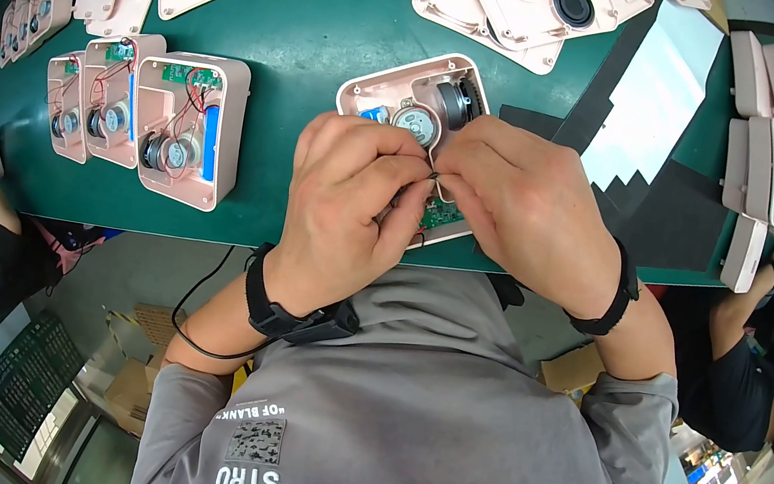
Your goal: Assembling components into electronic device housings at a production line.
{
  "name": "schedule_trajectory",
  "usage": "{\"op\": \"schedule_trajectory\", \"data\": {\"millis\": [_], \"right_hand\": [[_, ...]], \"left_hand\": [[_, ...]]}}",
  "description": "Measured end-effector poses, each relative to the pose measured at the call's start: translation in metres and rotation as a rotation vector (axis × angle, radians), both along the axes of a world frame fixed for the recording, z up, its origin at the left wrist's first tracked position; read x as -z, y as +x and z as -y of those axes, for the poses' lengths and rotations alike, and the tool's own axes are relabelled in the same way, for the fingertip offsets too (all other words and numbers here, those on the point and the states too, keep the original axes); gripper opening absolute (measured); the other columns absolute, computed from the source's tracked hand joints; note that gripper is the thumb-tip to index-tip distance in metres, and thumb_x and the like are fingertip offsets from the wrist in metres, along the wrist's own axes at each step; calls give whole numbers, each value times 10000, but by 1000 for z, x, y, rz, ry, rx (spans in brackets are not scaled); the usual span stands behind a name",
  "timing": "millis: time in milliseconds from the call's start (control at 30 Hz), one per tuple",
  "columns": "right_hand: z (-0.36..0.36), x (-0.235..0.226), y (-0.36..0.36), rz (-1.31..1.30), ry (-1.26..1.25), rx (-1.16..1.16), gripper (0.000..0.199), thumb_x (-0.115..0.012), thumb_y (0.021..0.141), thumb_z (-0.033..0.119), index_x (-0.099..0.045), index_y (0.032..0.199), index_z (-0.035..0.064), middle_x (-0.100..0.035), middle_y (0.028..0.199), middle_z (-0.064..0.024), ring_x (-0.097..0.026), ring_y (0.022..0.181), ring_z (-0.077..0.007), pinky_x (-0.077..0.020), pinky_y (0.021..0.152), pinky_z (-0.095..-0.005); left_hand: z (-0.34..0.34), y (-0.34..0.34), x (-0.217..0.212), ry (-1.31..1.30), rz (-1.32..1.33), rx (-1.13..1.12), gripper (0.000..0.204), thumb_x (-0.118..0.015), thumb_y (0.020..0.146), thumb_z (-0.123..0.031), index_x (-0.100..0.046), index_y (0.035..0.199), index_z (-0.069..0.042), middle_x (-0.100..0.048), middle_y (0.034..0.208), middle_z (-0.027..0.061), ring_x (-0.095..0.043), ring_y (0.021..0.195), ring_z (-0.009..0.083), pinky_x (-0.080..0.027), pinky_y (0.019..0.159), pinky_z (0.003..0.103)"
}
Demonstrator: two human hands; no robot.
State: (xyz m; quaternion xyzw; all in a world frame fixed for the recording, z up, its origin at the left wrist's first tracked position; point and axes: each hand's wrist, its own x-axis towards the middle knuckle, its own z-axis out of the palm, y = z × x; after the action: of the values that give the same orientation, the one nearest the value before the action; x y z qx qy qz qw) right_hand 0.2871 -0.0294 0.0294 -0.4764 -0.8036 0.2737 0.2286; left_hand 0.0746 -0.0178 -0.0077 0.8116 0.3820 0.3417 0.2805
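A pale pink speaker housing (363, 88) lies tilted on the bench in front of me, its inside facing up. In it are a round silver speaker driver (415, 125), a black round part (456, 103), a bit of blue battery (376, 114) and a green circuit board (442, 213). Above the housing, my left hand (338, 199) and my right hand (525, 198) meet, fingertips pinched together on a thin pale wire (433, 154). A small dark spot on the wire shows between the fingertips. My hands cover much of the housing's lower part.
Several open housings (230, 131) with red wires and blue batteries stand at the left. Pale panels with black round drivers (573, 5) lie along the far side. Black sheets (675, 212) and a silvery sheet (656, 92) are at right, beside stacked pink housings (766, 165). People sit at both sides.
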Motion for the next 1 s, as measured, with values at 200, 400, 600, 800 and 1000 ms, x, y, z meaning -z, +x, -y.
{"op": "schedule_trajectory", "data": {"millis": [200,400,600,800,1000], "right_hand": [[5,6,6,-46,5,-15,166,-748,832,-37,-670,977,-19,-671,975,-120,-690,826,-339,-572,681,-409],[8,10,7,-9,9,-19,212,-750,769,-41,-675,965,-12,-674,1015,-119,-696,891,-331,-581,689,-404],[13,15,1,38,59,19,217,-753,760,-38,-691,967,-12,-683,1043,-112,-703,884,-301,-587,697,-393],[22,14,0,-61,165,198,256,-783,782,8,-730,1032,-19,-656,1206,-161,-691,975,-324,-588,772,-408],[39,5,-7,7,167,190,305,-808,817,68,-735,1097,-30,-614,1324,-209,-603,1175,-441,-537,972,-485]], "left_hand": [[0,1,3,53,-16,33,245,-826,737,33,-744,942,-73,-669,1133,90,-594,1049,321,-480,882,405],[4,5,2,1,-63,25,209,-833,731,-31,-758,918,-85,-651,1177,81,-561,1112,321,-394,989,466],[-1,4,1,-12,-94,21,193,-831,732,-26,-767,902,-93,-656,1171,72,-568,1109,310,-393,990,455],[0,5,2,9,-77,2,178,-826,741,-21,-766,894,-91,-655,1151,71,-574,1086,309,-400,975,451],[6,7,5,28,-49,-46,179,-823,758,-40,-765,922,-84,-649,1111,91,-573,1045,321,-413,954,456]]}}
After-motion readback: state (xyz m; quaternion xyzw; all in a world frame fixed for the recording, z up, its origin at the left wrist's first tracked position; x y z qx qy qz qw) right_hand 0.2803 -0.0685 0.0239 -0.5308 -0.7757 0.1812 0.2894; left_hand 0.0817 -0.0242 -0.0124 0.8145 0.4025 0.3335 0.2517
